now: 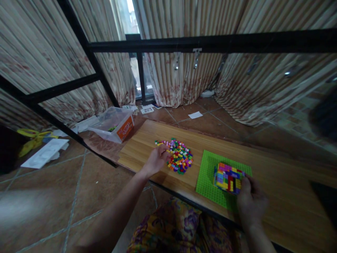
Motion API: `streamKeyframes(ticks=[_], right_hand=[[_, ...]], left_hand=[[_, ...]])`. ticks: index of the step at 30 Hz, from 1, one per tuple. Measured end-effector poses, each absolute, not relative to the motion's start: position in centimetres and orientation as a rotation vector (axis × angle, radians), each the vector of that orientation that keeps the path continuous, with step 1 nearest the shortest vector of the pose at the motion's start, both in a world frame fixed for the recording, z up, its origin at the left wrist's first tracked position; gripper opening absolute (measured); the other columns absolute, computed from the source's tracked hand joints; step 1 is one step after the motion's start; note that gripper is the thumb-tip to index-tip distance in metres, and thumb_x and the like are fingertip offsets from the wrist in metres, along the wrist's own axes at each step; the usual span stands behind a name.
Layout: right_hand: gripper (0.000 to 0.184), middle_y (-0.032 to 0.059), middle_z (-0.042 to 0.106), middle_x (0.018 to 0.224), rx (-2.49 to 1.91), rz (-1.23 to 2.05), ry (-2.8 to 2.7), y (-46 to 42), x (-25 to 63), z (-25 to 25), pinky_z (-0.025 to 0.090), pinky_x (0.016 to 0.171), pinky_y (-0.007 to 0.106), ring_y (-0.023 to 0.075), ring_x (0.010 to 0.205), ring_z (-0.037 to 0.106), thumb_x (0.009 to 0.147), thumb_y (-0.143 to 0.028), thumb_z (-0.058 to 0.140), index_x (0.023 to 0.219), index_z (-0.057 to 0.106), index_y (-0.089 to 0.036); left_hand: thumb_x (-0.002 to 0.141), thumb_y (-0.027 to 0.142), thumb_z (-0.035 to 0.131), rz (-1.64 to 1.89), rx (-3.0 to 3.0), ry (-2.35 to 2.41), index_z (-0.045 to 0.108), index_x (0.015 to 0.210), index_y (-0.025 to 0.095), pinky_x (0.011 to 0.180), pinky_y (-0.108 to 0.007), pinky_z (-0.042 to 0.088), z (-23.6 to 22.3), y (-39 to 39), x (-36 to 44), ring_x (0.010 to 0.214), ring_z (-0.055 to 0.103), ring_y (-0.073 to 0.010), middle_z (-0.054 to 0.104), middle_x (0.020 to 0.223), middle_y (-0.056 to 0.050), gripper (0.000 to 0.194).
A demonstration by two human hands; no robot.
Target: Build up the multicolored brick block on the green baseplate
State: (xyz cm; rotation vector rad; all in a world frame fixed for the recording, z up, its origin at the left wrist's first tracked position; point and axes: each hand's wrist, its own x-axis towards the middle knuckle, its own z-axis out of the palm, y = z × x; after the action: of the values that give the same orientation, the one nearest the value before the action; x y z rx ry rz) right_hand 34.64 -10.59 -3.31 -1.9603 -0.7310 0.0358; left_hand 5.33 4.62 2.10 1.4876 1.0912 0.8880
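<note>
On the wooden tabletop lies a loose pile of small toy bricks (180,156) in many colours. My left hand (157,160) is at the pile's left edge, its fingers curled in close to the bricks; whatever is between the fingertips is too small to make out. To the right, a green studded baseplate (206,175) lies flat. Over it is a block built of multicoloured bricks (228,178), roughly rectangular. My right hand (251,202) grips this brick block by its right side, thumb on the near corner. The hand hides part of the baseplate's right edge.
A clear plastic box (112,124) with an orange label stands left of the wooden tabletop (147,135). A black metal frame (163,45) crosses in front of striped curtains (168,77). A white tray-like piece (46,153) and papers lie on the tiled floor. A dark object sits far right.
</note>
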Motion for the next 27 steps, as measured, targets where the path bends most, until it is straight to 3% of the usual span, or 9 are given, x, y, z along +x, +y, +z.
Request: streamKeyframes(ticks=[17, 23, 27], right_hand=[[0.055, 0.0159, 0.072, 0.099, -1.992, 0.033, -0.722, -10.5, 34.7, -3.4, 0.048, 0.076, 0.039, 0.0301, 0.089, 0.066, 0.085, -0.053, 0.048, 0.111, 0.071, -0.01], [0.056, 0.0172, 0.072, 0.101, -2.0, 0.052, -0.74, -10.6, 34.4, -2.7, 0.047, 0.077, 0.038, 0.0308, 0.091, 0.065, 0.086, -0.052, 0.046, 0.111, 0.07, -0.009], [0.058, 0.0171, 0.072, 0.097, -1.963, 0.075, -0.723, -10.4, 34.2, -2.8, 0.047, 0.074, 0.037, 0.0285, 0.086, 0.065, 0.085, -0.055, 0.046, 0.11, 0.07, -0.008]], left_hand=[[0.084, 0.018, 0.045, 0.771, 1.751, 1.349, 0.067, 0.091, 0.019, 0.054, -0.021, 0.044, 1.0, 4.9, 6.2, 0.057, 0.061, -0.0113, 0.065, 0.072, 0.001, 0.023], [0.084, 0.031, 0.059, 0.62, 2.035, 1.569, 0.071, 0.084, 0.02, 0.061, -0.022, 0.039, 2.0, 5.7, 6.3, 0.063, 0.057, -0.0131, 0.065, 0.068, 0.0, 0.016], [0.087, 0.039, 0.058, 0.54, 2.124, 1.596, 0.072, 0.084, 0.022, 0.059, -0.023, 0.036, 2.1, 6.3, 6.3, 0.063, 0.057, -0.0137, 0.068, 0.072, -0.001, 0.022]])
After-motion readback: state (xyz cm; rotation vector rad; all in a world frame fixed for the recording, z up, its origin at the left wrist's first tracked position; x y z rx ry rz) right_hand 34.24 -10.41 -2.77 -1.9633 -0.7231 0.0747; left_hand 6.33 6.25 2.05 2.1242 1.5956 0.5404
